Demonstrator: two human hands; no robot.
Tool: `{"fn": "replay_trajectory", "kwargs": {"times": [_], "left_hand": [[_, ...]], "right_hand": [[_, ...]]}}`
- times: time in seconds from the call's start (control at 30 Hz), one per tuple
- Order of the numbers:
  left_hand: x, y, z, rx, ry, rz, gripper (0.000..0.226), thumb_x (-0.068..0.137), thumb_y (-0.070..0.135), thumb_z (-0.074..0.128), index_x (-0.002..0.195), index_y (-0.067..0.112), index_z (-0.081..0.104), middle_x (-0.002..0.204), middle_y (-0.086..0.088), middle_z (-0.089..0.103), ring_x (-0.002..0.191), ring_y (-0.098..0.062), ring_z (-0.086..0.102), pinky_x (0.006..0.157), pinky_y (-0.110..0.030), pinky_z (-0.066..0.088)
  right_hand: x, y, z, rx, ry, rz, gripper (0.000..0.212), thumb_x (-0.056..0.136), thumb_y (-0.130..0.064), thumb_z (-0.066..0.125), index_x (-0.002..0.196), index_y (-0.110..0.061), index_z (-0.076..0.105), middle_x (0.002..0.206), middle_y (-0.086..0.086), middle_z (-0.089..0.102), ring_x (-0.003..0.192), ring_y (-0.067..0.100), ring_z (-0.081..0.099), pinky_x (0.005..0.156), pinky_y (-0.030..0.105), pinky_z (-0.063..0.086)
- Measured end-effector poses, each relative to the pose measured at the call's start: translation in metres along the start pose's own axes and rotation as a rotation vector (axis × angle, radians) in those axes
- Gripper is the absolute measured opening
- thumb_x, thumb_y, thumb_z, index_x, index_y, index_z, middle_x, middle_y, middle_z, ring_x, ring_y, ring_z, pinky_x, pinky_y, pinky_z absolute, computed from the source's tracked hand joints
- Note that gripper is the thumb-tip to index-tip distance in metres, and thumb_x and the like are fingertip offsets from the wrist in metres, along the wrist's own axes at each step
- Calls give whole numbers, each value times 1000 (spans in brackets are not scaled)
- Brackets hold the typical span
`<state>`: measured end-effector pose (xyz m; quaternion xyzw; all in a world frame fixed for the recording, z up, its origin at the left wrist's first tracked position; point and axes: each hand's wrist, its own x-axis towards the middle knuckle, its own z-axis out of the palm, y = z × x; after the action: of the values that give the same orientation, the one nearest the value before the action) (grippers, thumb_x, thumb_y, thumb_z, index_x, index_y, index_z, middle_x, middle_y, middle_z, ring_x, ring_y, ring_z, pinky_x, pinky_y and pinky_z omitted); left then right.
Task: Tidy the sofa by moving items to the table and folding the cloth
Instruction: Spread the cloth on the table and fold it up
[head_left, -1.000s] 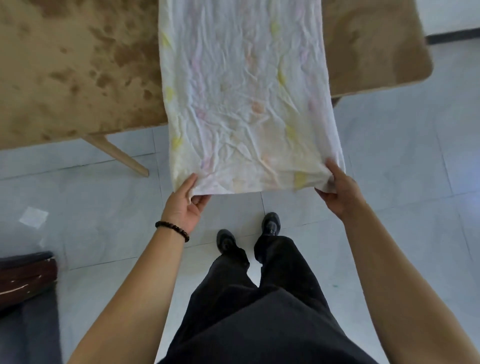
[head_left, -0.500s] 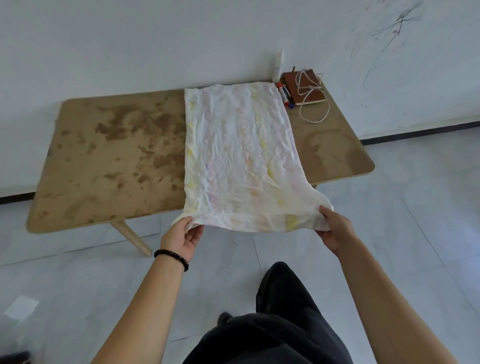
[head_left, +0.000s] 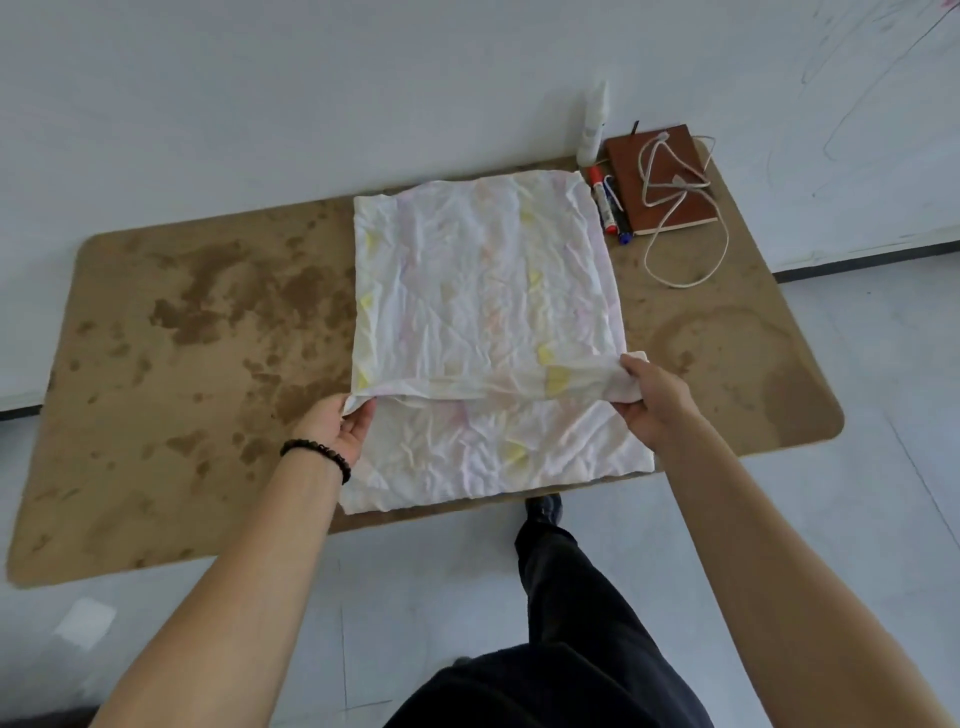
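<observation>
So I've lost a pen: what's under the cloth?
Only the table shows around the cloth; under the flap held by the left hand and right hand lies its own lower layer. Anything beneath that is covered. Pens lie beside it.

On the mottled brown round-cornered wooden table (head_left: 208, 364), right of centre: crumpled white pastel-printed cloth (head_left: 483, 275), reaching from far edge to near edge, upper layer doubled over lower. At the doubled layer's near-left corner, left hand (head_left: 337, 426); at its near-right corner, right hand (head_left: 652, 397). Just right of the cloth's far corner: red-capped marker (head_left: 602, 200), then brown rectangular notebook (head_left: 670, 176) under a looped white cord (head_left: 685, 249). Behind the marker, by the wall: white plastic bottle (head_left: 595, 122).
</observation>
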<state>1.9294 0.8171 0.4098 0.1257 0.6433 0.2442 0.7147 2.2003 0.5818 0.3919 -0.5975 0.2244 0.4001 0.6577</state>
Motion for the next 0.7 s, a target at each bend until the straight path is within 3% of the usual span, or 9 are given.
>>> {"fn": "replay_trajectory", "kwargs": {"times": [0.07, 0.13, 0.2, 0.33, 0.47, 0.53, 0.57, 0.63, 0.7], "left_hand": [[16, 10, 27, -33, 37, 43, 10, 93, 3, 60, 102, 2, 62, 103, -10, 65, 81, -16, 66, 59, -24, 59], [31, 17, 47, -61, 12, 111, 47, 92, 23, 66, 132, 4, 51, 112, -9, 60, 97, -19, 64, 78, -30, 60], [41, 17, 57, 65, 6, 140, 73, 91, 45, 63, 150, 15, 33, 137, -8, 47, 123, -23, 51, 100, -39, 51], [51, -9, 64, 793, 62, 376, 78, 91, 57, 53, 154, 22, 24, 157, 1, 31, 136, -19, 40, 108, -40, 40], [66, -36, 45, 1606, 9, 714, 74, 96, 56, 44, 156, 22, 15, 165, -7, -1, 152, -24, -1, 121, -44, 13], [76, -45, 40, 1915, -105, 733, 80, 94, 67, 32, 156, 29, 2, 164, -5, -16, 150, -26, -13, 121, -49, 3], [81, -48, 38, 1991, -171, 687, 85, 90, 74, 27, 155, 33, -8, 161, -2, -25, 149, -25, -20, 120, -52, -4], [90, -54, 33, 2064, -246, 620, 94, 83, 83, 23, 150, 37, -24, 152, 2, -42, 144, -23, -33, 117, -54, -15], [95, -56, 28, 2092, -264, 638, 96, 81, 85, 22, 148, 37, -28, 149, 2, -46, 141, -23, -38, 115, -53, -18]], "right_hand": [[31, -15, 19, 8, -27, 31, 22, 94, -11, 68, 110, 2, 63, 104, 16, 72, 84, 24, 75, 62, 31, 61], [56, -26, 35, 47, -81, 85, 32, 95, -21, 67, 116, 1, 57, 109, 16, 70, 89, 26, 75, 71, 36, 62], [75, -30, 47, 4, -92, 138, 43, 94, -35, 68, 121, -8, 49, 114, 15, 63, 98, 27, 70, 82, 39, 61], [85, -19, 58, -367, -29, 37, 50, 94, -45, 62, 130, -13, 53, 115, 5, 63, 97, 19, 67, 83, 34, 58], [64, 17, 50, -977, -47, -414, 65, 99, -45, 52, 154, -22, 27, 148, 2, 41, 119, 16, 53, 96, 33, 47], [57, 37, 42, -1360, -161, -643, 64, 101, -48, 44, 157, -27, 20, 163, 5, 18, 143, 26, 33, 113, 43, 36], [56, 46, 36, -1571, -232, -700, 65, 102, -52, 39, 158, -31, 15, 167, 5, 5, 152, 29, 15, 121, 49, 23], [57, 61, 17, -1881, -308, -657, 71, 99, -63, 25, 159, -37, -3, 166, 0, -21, 153, 27, -18, 123, 56, -3], [55, 71, -3, -1978, -248, -559, 76, 95, -73, 13, 153, -40, -23, 159, -6, -38, 148, 21, -33, 121, 55, -12]]}}
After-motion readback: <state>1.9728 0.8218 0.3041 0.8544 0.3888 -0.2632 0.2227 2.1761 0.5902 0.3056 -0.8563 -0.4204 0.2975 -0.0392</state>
